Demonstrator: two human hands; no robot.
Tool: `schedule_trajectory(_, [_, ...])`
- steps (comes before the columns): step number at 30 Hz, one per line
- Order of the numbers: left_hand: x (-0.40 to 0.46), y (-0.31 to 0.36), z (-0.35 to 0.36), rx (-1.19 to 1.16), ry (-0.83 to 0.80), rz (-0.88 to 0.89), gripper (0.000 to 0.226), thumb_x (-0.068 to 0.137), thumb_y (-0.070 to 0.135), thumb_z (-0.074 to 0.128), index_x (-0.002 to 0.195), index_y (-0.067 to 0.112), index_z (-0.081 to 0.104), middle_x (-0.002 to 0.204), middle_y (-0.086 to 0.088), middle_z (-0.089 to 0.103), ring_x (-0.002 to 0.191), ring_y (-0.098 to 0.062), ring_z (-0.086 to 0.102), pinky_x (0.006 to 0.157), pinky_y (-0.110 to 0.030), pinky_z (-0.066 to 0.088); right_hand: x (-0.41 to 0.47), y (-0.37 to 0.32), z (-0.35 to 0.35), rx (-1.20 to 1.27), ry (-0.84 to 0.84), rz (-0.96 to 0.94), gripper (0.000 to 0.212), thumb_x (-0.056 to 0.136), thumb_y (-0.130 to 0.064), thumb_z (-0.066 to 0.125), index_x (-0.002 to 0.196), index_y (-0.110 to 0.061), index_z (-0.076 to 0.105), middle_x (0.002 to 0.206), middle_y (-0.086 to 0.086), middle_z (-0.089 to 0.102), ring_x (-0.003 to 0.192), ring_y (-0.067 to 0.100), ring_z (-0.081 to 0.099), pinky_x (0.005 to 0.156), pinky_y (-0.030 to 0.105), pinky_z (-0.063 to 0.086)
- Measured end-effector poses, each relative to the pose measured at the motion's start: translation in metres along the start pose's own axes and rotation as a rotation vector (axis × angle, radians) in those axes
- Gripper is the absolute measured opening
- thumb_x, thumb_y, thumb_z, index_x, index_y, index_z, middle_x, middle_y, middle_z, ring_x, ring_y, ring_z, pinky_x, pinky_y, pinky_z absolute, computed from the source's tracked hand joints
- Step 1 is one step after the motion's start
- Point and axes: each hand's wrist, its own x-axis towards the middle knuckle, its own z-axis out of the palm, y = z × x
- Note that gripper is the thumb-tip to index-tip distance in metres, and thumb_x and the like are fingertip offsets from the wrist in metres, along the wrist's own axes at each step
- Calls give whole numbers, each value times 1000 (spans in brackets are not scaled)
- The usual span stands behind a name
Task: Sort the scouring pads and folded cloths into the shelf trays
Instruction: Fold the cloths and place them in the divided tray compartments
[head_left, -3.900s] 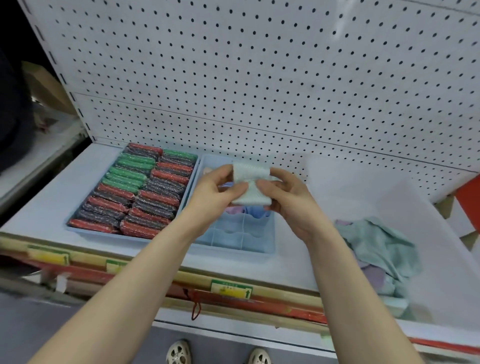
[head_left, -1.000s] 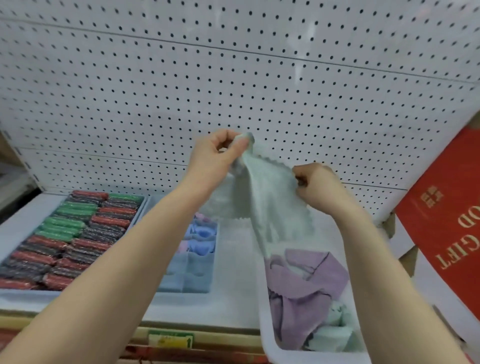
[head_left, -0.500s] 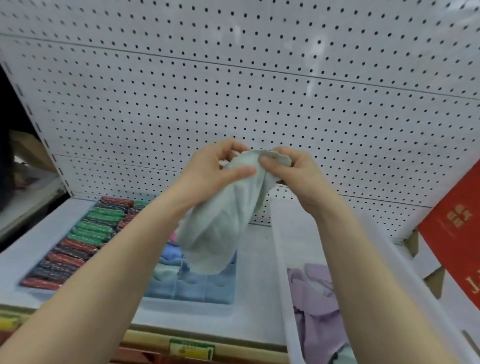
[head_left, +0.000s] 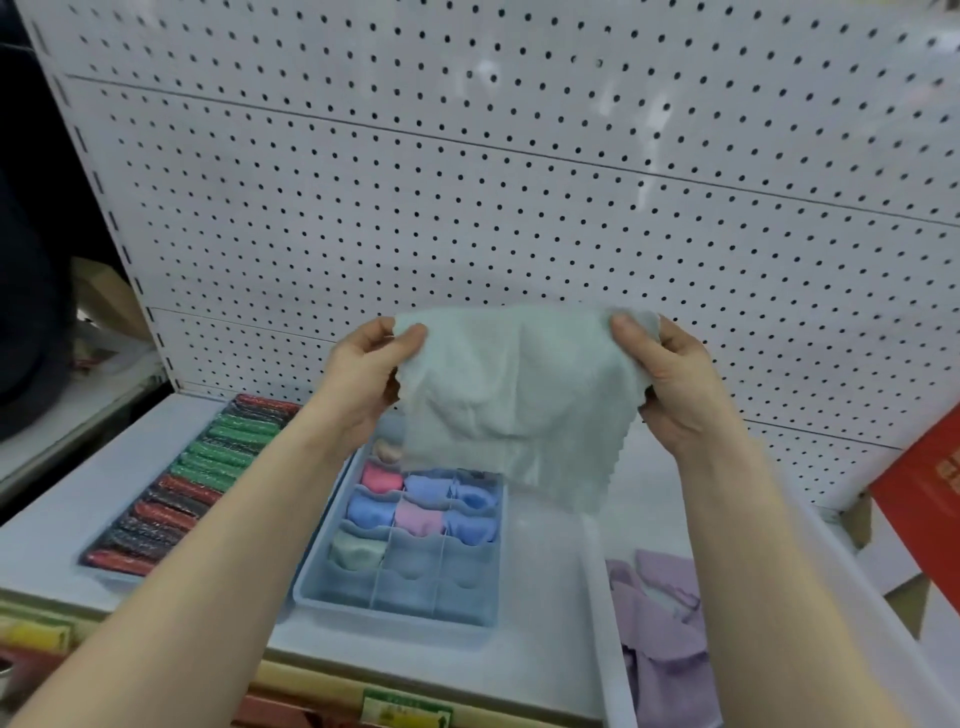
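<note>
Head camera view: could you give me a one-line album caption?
Both hands, left and right, hold a pale green cloth spread above a blue divided tray of folded cloths.

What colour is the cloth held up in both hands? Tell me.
Pale mint green, plain; the cloth shows in the head view.

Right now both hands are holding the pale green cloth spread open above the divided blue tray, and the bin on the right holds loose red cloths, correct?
Not quite. The head view shows the left hand and right hand holding the pale green cloth open above the divided blue tray, but the bin on the right holds loose purple cloths, not red.
</note>
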Motion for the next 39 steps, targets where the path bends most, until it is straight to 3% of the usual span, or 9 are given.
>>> schedule_trajectory(5, [-4,-15,31,242,261,213,18,89,22,69,79,21,54,71,5,49,62,-15,46,53,-27,42,6,12,39,-155,150,-128,19,87,-16,72,82,0,63,70,11,59,65,19,52,59,31,44])
schedule_trajectory(8, [-17,-20,56,358,178,335,10,87,26,68,86,19,62,78,-5,64,61,-20,58,53,-31,49,0,19,62,-225,16,-168,37,87,-24,69,85,11,58,75,30,54,69,27,50,63,39,51])
schedule_trajectory(11, [-26,-17,72,439,142,412,2,86,31,69,86,29,68,73,12,69,63,-7,64,58,-22,51,-9,23,78,-246,-33,-218,23,91,-25,66,82,-4,71,81,27,67,70,39,61,71,48,57])
schedule_trajectory(17, [-33,-14,70,609,60,485,28,83,19,67,107,33,71,99,16,71,88,0,68,86,-33,56,-10,24,75,-228,-11,-202,24,96,-16,59,85,-3,75,86,27,69,74,25,62,80,49,58])
schedule_trajectory(21, [-37,-20,67,708,80,632,33,86,10,63,113,27,73,111,12,68,95,-8,66,85,-20,53,-9,24,76,-189,-1,-155,39,96,-28,60,84,8,69,83,34,64,71,33,63,81,51,58])
schedule_trajectory(24, [-37,-20,64,884,15,679,31,86,19,60,113,26,72,113,7,65,86,-16,63,77,-34,54,-9,23,76,-257,-70,-141,41,86,-40,67,78,0,70,79,27,66,70,29,63,77,44,61])
schedule_trajectory(30, [-26,-22,48,566,99,376,39,84,34,61,122,34,65,118,16,61,96,3,60,83,-27,51,-1,20,63,-299,-110,-130,34,89,-16,57,84,18,51,72,13,45,68,24,38,67,34,42])
schedule_trajectory(34, [-9,-15,32,327,-118,-112,101,66,63,74,148,17,37,138,2,55,127,-14,52,110,-37,39,-7,1,57,-214,-321,-115,17,89,-16,57,79,-5,66,66,2,55,59,12,48,57,19,44])
schedule_trajectory(39, [-4,-4,29,73,-228,-15,42,64,30,80,101,12,72,101,-2,76,96,-17,71,82,-29,55,-4,-9,42,-246,-308,-102,20,89,-23,60,85,-4,64,69,-1,58,62,10,52,60,20,45])
